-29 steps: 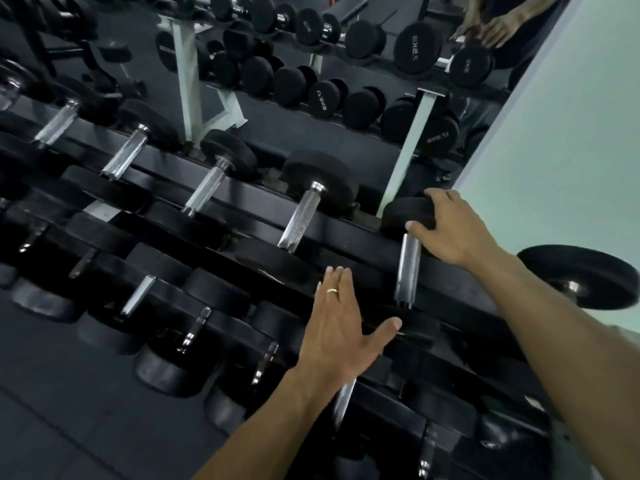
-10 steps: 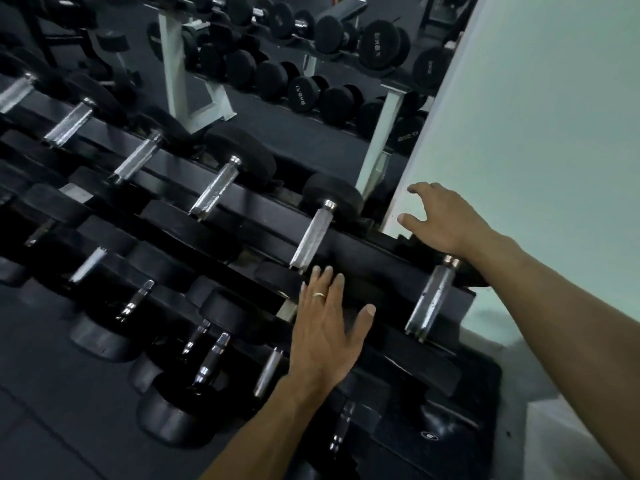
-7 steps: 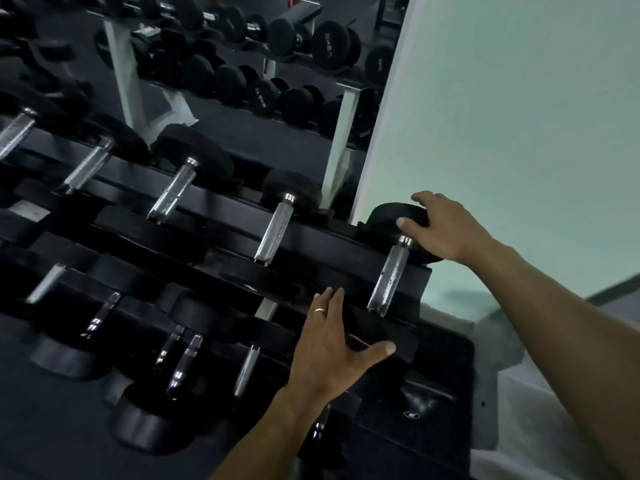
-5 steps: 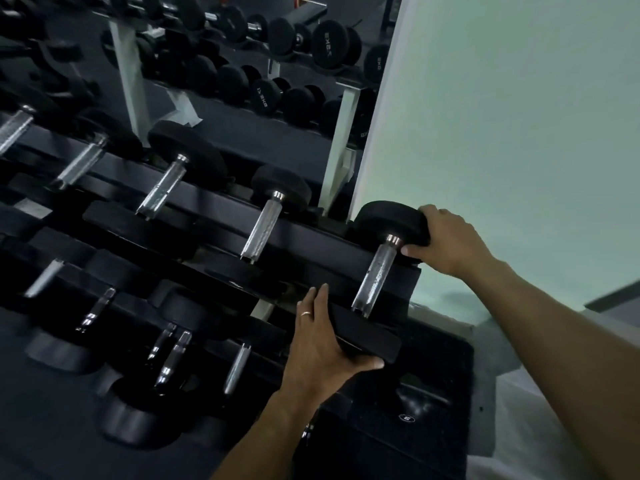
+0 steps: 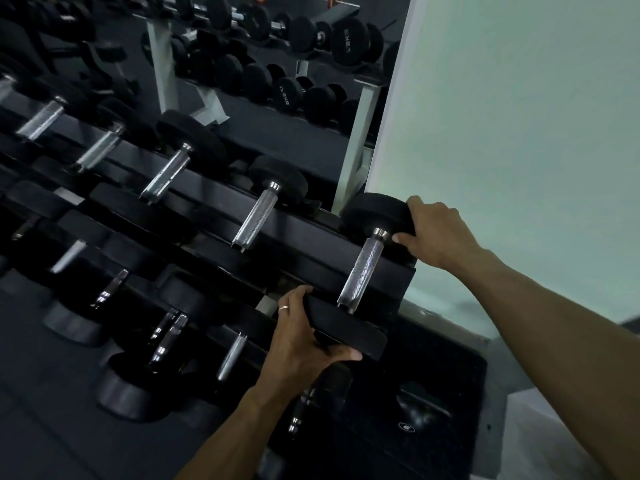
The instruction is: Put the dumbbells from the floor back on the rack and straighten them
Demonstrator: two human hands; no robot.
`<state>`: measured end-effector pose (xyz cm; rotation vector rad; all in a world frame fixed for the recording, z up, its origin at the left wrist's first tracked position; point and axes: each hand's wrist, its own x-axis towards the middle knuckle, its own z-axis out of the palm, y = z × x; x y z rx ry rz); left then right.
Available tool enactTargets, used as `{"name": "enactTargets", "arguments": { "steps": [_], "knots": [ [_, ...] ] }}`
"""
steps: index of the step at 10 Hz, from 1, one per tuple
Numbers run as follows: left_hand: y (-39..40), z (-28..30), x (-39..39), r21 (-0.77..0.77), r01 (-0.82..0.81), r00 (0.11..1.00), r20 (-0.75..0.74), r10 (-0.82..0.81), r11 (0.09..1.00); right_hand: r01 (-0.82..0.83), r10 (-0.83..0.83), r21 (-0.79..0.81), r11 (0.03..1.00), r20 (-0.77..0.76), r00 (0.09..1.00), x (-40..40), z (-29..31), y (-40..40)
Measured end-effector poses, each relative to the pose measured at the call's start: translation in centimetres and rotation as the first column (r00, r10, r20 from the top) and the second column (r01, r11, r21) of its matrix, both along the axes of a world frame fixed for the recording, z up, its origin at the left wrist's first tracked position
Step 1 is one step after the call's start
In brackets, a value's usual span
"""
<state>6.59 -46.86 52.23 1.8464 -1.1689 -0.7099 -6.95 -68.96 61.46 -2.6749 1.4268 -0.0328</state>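
Note:
A black dumbbell with a knurled chrome handle (image 5: 362, 270) lies at the right end of the rack's top tier (image 5: 304, 233). My right hand (image 5: 436, 233) grips its far head from the right side. Gripping the near head is my left hand (image 5: 304, 337), fingers over the top and thumb underneath; a ring shows on one finger. Other black dumbbells (image 5: 266, 206) line the same tier to the left, handles pointing toward me. Lower tiers hold more dumbbells (image 5: 169, 327).
A pale green wall (image 5: 519, 116) stands right beside the rack's end. A mirror (image 5: 277, 74) behind the rack reflects a second rack of dumbbells. Dark rubber flooring (image 5: 45, 427) lies at the lower left. A black end panel (image 5: 415, 410) closes the rack's right side.
My view swung right to the rack's end. Both hands went from lying flat on the rack to gripping the end dumbbell's two heads, left on the near one, right on the far one.

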Motion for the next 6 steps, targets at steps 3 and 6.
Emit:
{"name": "enactTargets", "arguments": {
  "steps": [3,6],
  "knots": [
    [-0.1,0.4,0.3,0.033,0.004,1.000,-0.017,-0.004,0.999,0.018,-0.019,-0.036,0.999,-0.029,0.999,0.4,-0.3,-0.2],
    [1.9,3.5,2.2,0.045,0.015,0.999,0.041,-0.017,0.999,0.084,-0.092,0.083,0.993,0.104,0.990,-0.8,1.3,1.0]
  ]
}}
